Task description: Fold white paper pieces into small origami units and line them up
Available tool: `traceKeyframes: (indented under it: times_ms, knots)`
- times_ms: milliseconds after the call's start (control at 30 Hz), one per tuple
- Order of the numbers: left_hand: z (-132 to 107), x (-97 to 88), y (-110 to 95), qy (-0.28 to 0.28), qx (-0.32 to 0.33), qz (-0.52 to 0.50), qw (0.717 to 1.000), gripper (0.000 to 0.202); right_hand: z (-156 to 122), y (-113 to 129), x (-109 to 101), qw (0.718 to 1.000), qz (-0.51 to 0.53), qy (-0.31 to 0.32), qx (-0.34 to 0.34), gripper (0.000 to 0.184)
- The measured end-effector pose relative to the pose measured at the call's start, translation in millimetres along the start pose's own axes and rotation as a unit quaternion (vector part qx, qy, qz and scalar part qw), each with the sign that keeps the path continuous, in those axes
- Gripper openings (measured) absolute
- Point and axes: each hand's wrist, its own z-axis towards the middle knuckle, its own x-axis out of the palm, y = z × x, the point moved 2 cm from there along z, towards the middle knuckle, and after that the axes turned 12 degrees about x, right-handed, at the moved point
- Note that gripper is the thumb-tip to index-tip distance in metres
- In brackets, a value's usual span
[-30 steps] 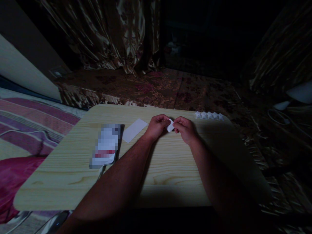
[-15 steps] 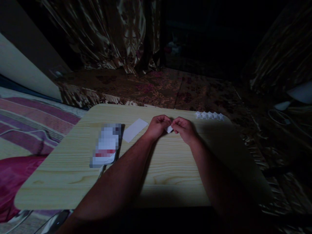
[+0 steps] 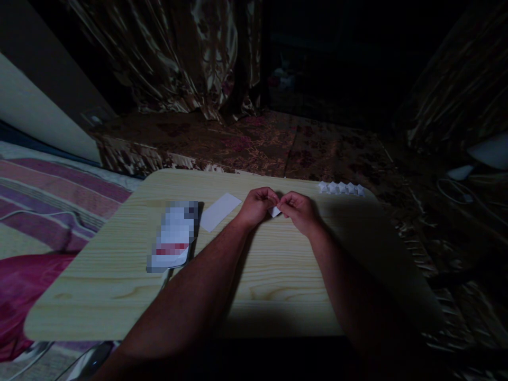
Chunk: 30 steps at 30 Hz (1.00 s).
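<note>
Near the far side of the wooden table [image 3: 286,270], my left hand [image 3: 257,206] and my right hand [image 3: 298,210] meet fingertip to fingertip. Between them is a small piece of white paper [image 3: 274,211], pinched by both hands. Fingers cover most of it, so its folds cannot be made out. To the left of my left hand lies a flat white paper sheet [image 3: 220,211]. Several small white paper stars [image 3: 341,188] stand in a row along the far right edge of the table.
A blurred-out phone [image 3: 172,238] with a cable lies on the table's left part. Beyond the left edge is a striped bed cover [image 3: 59,196] with a pink cloth [image 3: 32,296]. Patterned curtains [image 3: 206,58] hang behind, and a white lamp [image 3: 488,153] stands at right.
My right fingers have shifted slightly left over the small paper, so less of it shows. My left hand stays in place.
</note>
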Motion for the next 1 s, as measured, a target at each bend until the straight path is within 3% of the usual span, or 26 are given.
traceKeyframes:
  times_ms: [200, 400, 733, 1000]
  knots:
    - [0.5, 0.5, -0.1, 0.006, -0.006, -0.018, 1.0, 0.006, 0.9, -3.7, -1.7, 1.0, 0.002, 0.027, -0.008, 0.02]
    - [0.0, 0.4, 1.0, -0.022, -0.025, -0.031, 0.999, 0.008, 1.3, -2.3, 0.3, 1.0, -0.005, -0.013, 0.001, 0.024]
    - [-0.7, 0.0, 3.0, -0.027, -0.017, -0.024, 0.999, 0.009, 1.5, -1.0, -0.5, 1.0, 0.007, 0.004, 0.005, 0.023]
    - [-0.3, -2.8, 1.9, -0.071, -0.003, -0.052, 0.996, 0.012, 2.7, -5.9, -2.6, 1.0, 0.024, 0.009, 0.013, 0.022]
